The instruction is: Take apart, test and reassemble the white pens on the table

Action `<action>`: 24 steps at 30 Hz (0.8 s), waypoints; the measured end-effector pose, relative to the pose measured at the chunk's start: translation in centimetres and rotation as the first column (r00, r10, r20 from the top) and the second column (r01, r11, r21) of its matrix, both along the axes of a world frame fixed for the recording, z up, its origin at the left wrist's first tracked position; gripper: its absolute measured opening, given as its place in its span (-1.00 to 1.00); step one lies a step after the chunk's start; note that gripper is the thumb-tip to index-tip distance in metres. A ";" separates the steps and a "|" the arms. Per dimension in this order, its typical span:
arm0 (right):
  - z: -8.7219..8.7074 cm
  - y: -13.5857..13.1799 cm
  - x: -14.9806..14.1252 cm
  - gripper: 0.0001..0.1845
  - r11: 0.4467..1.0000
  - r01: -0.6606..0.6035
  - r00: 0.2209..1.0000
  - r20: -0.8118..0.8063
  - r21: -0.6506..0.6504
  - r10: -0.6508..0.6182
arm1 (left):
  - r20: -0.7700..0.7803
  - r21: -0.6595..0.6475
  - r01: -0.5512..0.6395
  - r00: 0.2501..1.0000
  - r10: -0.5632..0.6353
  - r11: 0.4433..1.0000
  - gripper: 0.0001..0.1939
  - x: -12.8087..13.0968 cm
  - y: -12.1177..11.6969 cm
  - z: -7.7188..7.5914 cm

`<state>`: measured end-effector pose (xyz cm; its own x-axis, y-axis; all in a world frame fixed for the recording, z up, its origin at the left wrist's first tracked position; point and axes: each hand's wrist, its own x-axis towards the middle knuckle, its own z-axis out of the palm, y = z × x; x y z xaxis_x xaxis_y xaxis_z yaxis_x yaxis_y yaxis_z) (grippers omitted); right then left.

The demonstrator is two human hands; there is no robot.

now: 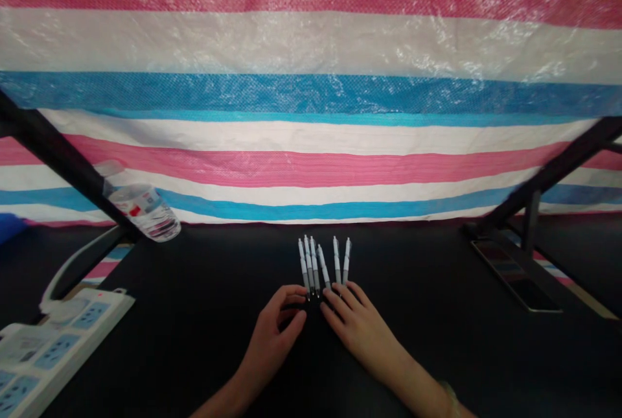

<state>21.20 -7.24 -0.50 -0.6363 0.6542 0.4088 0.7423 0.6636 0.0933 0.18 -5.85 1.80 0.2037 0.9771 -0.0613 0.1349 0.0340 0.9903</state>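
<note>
Several white pens with grey grips lie on the black table, pointing away from me. Three of them, such as the leftmost pen [302, 261], lie side by side. A slanted pen [322, 265] rests just right of that group, and two more, including the rightmost pen [346, 259], are farther right. My left hand [278, 321] is by the near ends of the left group, fingers curved and thumb apart, holding nothing visible. My right hand [357, 321] lies palm down, fingers spread, its fingertips over the near ends of the slanted and right-hand pens.
At left a white power strip [109, 311] has a plug and cable in it. A clear plastic bottle [146, 210] leans by the left black frame bar [63, 152]. On the right a phone [515, 275] lies near another bar. Striped sheeting [311, 168] hangs behind the table.
</note>
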 end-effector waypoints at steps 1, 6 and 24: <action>0.0 0.0 0.0 -0.79 1.000 -0.009 1.000 0.006 0.001 0.009 | 0.007 0.004 -0.012 1.000 0.012 1.000 -0.76 0.1 0.0 0.0; 1.0 -0.4 -0.1 -0.80 0.987 -0.158 0.987 -0.043 -0.017 0.157 | 0.034 0.017 -0.030 0.999 0.030 0.999 -0.78 0.2 -0.2 0.1; 2.4 -3.1 1.5 -0.68 0.702 -0.352 0.061 -0.764 -0.619 -0.643 | 0.255 -0.152 0.245 0.946 -0.202 0.958 -0.65 0.6 -1.9 0.2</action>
<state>22.70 -10.37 1.91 0.1126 0.9936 0.0057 -0.1014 0.0172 -0.9947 0.80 -7.75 2.00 0.4453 0.8819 -0.1547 -0.0757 0.2092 0.9749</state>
